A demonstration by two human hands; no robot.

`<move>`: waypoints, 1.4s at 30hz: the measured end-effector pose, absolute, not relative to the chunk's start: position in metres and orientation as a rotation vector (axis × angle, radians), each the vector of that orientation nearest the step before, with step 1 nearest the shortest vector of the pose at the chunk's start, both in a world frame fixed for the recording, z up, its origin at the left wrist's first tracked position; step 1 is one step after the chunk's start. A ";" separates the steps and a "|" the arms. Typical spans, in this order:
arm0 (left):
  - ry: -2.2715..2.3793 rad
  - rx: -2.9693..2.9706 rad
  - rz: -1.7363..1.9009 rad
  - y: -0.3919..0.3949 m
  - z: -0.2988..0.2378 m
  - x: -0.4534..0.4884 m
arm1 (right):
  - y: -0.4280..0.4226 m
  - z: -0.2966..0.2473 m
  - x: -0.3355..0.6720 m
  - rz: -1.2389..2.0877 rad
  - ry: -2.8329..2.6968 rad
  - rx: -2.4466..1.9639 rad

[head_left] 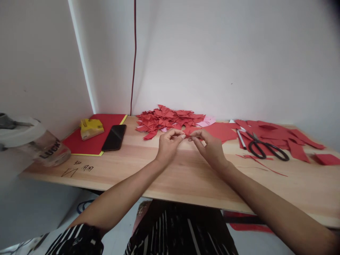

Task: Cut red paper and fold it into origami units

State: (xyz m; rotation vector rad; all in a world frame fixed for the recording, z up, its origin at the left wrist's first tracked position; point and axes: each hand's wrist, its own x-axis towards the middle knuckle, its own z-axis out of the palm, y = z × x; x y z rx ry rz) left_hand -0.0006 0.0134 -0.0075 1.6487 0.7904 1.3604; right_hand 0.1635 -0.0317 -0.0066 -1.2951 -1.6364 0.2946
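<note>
While the left hand (168,144) pinches one side of a small red paper (188,132) at the frame's centre, the right hand (211,146) grips the other side. Just behind sits a folded heap (166,118); on the bench (183,173), scissors (257,142) lie at right, a phone (114,137) at left.

There is room to pass over the surface (186,177) between the left forearm (132,182) and right forearm (255,191); the red paper pile (170,118) and wall (199,63) block the far side; scissors (261,142) and pen (241,139) obstruct the right, a phone (114,138) the left.
</note>
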 end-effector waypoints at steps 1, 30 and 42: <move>0.806 1.692 1.381 0.013 -0.006 -0.002 | -0.031 -0.007 0.164 0.328 -1.624 -1.291; 0.819 1.952 1.267 0.038 -0.012 -0.042 | 0.007 -0.002 0.135 1.312 -1.210 -1.242; 0.876 1.939 1.146 0.040 -0.013 -0.044 | 0.009 -0.015 0.137 1.169 -1.372 -1.323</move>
